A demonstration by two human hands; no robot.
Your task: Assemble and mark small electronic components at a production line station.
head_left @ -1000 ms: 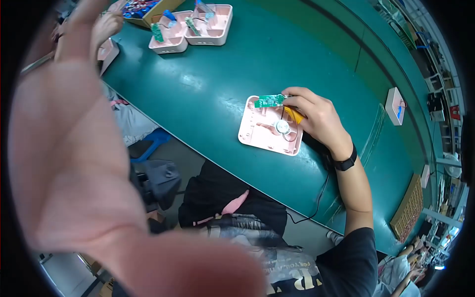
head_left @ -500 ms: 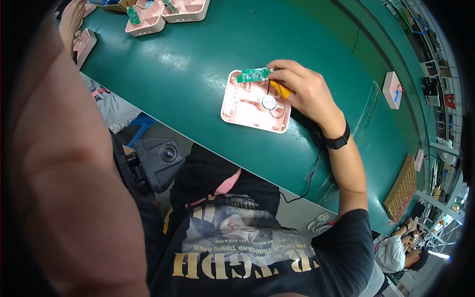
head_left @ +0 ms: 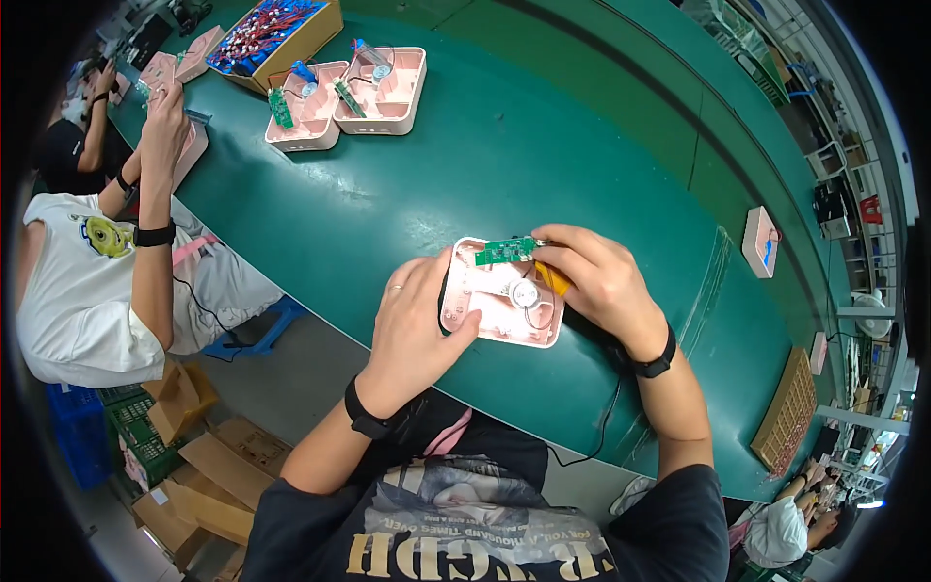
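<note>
Green table (head_left: 543, 145), curved edge. Far side: two pink shells (head_left: 349, 92) with parts inside, just beside a yellow box of red and blue wires (head_left: 276, 34). Small pink piece (head_left: 759, 241) off to my right, well apart. Another person's hand (head_left: 163, 126) works at the table's left end. Nothing blocks my view of the work. Pink housing (head_left: 502, 296) lies open side up near the table edge in front of me. My left hand (head_left: 415, 315) grips its left rim, thumb on top, wrist bent. My right hand (head_left: 596, 281), fingers curled shut, pinches a green circuit board (head_left: 506, 251) at the housing's top edge and holds a yellow-handled tool (head_left: 553, 278).
</note>
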